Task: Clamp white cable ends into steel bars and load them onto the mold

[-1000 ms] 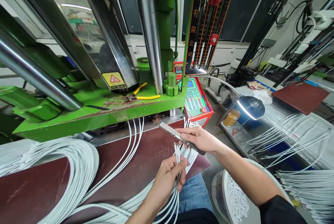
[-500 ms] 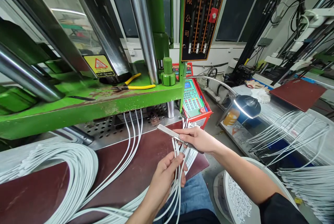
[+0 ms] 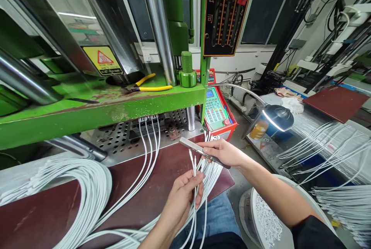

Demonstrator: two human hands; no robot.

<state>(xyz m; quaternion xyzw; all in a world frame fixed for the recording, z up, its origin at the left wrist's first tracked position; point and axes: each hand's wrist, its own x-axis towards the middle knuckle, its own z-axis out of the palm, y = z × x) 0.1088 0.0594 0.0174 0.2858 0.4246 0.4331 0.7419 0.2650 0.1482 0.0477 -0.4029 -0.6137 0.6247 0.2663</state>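
Cable ends (image 3: 194, 162) are pinched in left hand (image 3: 185, 195) over the board (image 3: 162, 171); metal bar (image 3: 199, 150) is gripped by right hand (image 3: 223, 152). Four cables (image 3: 146, 140) already seated in the press, big bundle (image 3: 72, 187) prob. still left.

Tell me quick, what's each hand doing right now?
Left hand: closed on a bunch of white cables near their ends.
Right hand: closed on a flat metal bar, pinching cable ends against it.
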